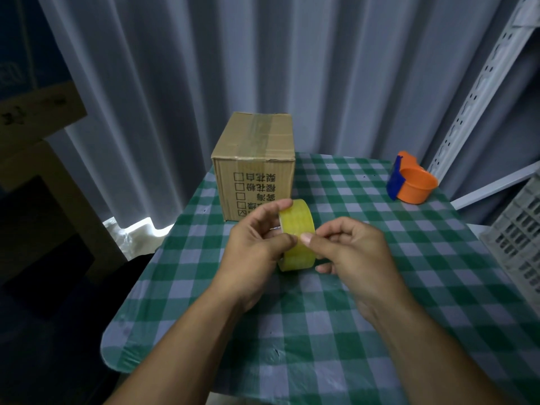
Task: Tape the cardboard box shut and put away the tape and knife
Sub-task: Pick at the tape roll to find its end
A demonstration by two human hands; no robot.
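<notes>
From my head camera, I see my two bare hands over a table with a green and white checked cloth [321, 331]. My left hand [257, 244] holds a round roll of see-through yellow tape [298, 235]. My left fingers curl around its left side, with one finger on top and my thumb pressing the front of the roll. The roll stands on its edge in the air, just above the cloth, near the middle of the table. It looks shiny and pale yellow, and the band is wide. I cannot see the hole in its middle well.

My right hand [353, 249] is at the roll's 3 o'clock side. My right thumb and first finger are pinched together, and the thumb tip touches the face of the roll. I cannot tell if a loose end of tape is between them.

At 12 o'clock from the roll sits a small brown cardboard box [254, 159] with black print on its near side. A strip of clear tape runs across its closed top. At 2 o'clock, well apart, sits an orange and blue plastic tape holder [412, 182]. At the right edge is a grey plastic crate [517, 232].
</notes>
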